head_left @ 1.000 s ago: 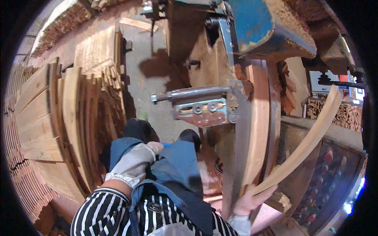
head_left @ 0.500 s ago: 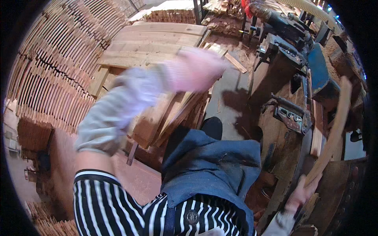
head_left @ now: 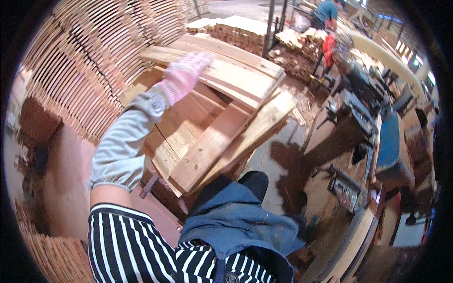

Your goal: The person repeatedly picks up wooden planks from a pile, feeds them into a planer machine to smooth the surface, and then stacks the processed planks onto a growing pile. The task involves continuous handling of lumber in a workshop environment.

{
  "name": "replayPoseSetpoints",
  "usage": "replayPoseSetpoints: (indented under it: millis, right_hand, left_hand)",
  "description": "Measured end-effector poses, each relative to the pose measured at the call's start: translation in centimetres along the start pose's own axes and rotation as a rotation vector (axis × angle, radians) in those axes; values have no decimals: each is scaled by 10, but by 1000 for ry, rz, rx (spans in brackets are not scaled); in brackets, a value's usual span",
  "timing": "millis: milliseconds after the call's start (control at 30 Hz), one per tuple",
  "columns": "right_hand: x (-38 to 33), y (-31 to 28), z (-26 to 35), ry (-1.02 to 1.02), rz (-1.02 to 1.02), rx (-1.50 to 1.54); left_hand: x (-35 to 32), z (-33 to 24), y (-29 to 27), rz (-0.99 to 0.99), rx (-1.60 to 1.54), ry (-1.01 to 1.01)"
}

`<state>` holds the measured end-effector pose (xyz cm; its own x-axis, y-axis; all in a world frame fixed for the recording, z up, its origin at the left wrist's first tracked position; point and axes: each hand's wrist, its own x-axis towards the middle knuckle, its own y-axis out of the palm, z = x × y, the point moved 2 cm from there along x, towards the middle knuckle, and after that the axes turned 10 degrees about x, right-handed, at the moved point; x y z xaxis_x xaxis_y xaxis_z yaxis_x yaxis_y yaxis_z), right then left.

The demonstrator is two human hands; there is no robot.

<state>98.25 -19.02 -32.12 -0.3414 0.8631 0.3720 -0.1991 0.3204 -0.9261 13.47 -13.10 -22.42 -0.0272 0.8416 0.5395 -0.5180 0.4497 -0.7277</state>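
My left hand [head_left: 186,75], in a pink-white glove with a grey sleeve cover, is over the near edge of a pale wooden plank [head_left: 231,85] on top of a stack. Its fingers lie across the wood but are smeared by motion, so their grip is unclear. Below it, a shorter wooden board [head_left: 207,146] lies crosswise over other boards. Only a sliver of my right hand [head_left: 334,279] shows at the lower edge, against the near end of a long narrow wooden strip [head_left: 351,240]. Its fingers are mostly cut off.
Tall stacks of thin wooden slats [head_left: 85,70] rise at the left. A woodworking machine with a blue guard [head_left: 389,141] stands at the right, with a ribbed hose [head_left: 382,49] behind. Another person [head_left: 325,12] bends over at the far back. Wood scraps [head_left: 292,61] lie beyond the stack.
My left hand has moved left across the stack to the top plank's near edge. The strip in my right hand has come down and nearer, and that hand has mostly left the picture. The view has shifted.
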Motion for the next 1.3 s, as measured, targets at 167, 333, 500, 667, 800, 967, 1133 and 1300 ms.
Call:
replayPoseSetpoints:
  millis: [167, 333, 500, 667, 800, 967, 1133, 1300]
  right_hand:
    - [108, 29, -45, 183, 44, 20]
    - [199, 60, -27, 134, 8, 220]
    - [276, 13, 170, -313, -43, 427]
    - [246, 6, 218, -145, 83, 789]
    - [121, -10, 125, 215, -145, 500]
    - [-26, -78, 102, 722, 260, 185]
    - [-84, -80, 93, 1014, 279, 35]
    - [-34, -23, 12, 638, -147, -182]
  left_hand:
    - [44, -38, 1, 451, 175, 166]
    - [24, -45, 24, 21, 126, 136]
    - [81, -202, -62, -540, 490, 141]
    - [98, -345, -162, -875, -255, 484]
    - [136, -328, -182, -1187, 10, 138]
    - [220, -171, -9, -95, -357, 170]
    - [174, -28, 98, 397, -145, -151]
    - [166, -36, 86, 384, -205, -60]
